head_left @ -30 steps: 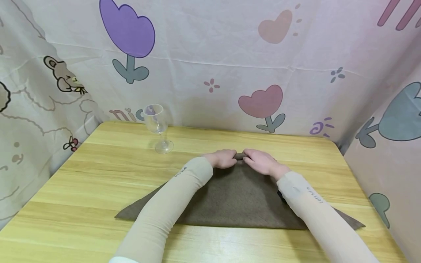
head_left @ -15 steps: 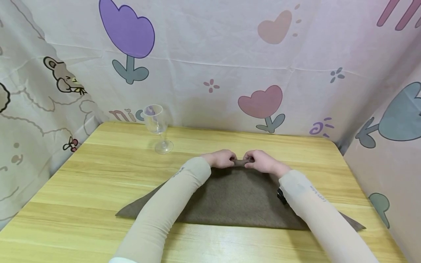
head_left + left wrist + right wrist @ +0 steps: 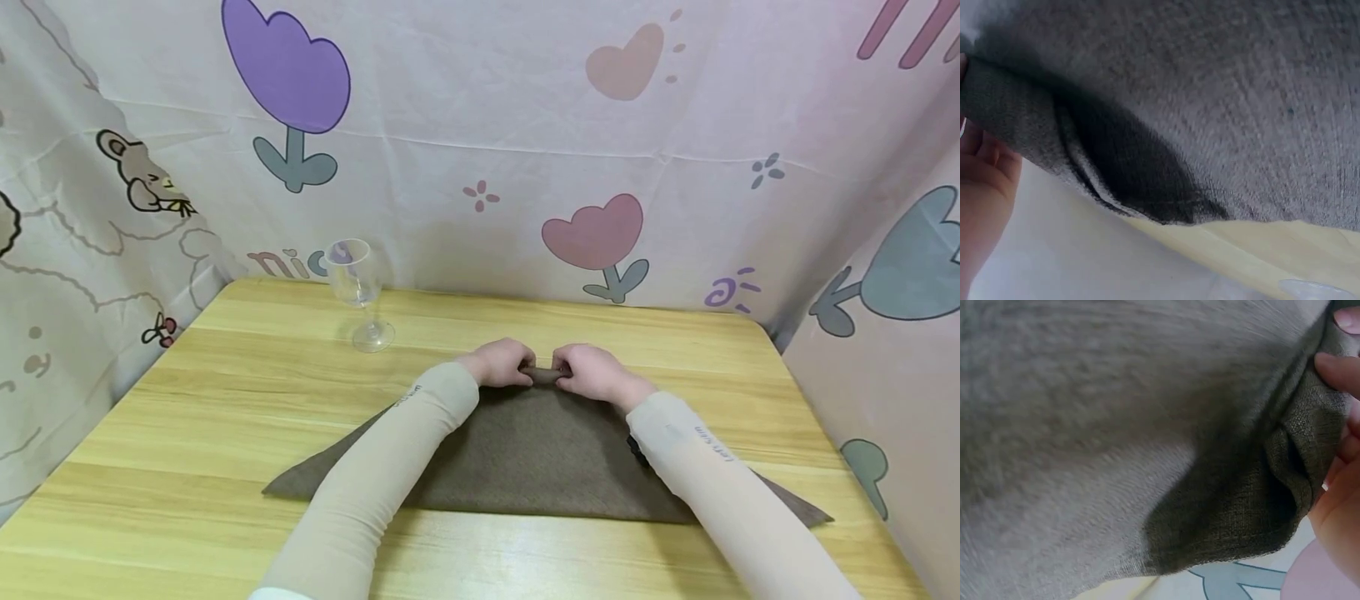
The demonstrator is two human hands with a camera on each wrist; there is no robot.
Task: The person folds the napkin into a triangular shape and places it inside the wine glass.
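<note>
A brown cloth (image 3: 551,454), a triangle in outline, lies on the table with its long edge toward me and a corner out to each side. Its far tip is rolled over into a short, thick roll (image 3: 544,376). My left hand (image 3: 504,363) grips the left end of this roll, and my right hand (image 3: 592,372) pinches the right end. In the left wrist view the rolled edge (image 3: 1016,112) shows layered folds beside the fingers. The right wrist view has the thumb (image 3: 1338,372) pressed on the roll, with the other fingers behind it.
A clear stemmed wine glass (image 3: 360,287) stands upright at the back left of the wooden table (image 3: 187,417). A printed curtain (image 3: 465,100) hangs right behind the table and along both sides.
Both hands have drawn the rolled tip slightly toward me, turning the roll over. The right fingers opened a little around it, then closed in again. The glass has not moved.
</note>
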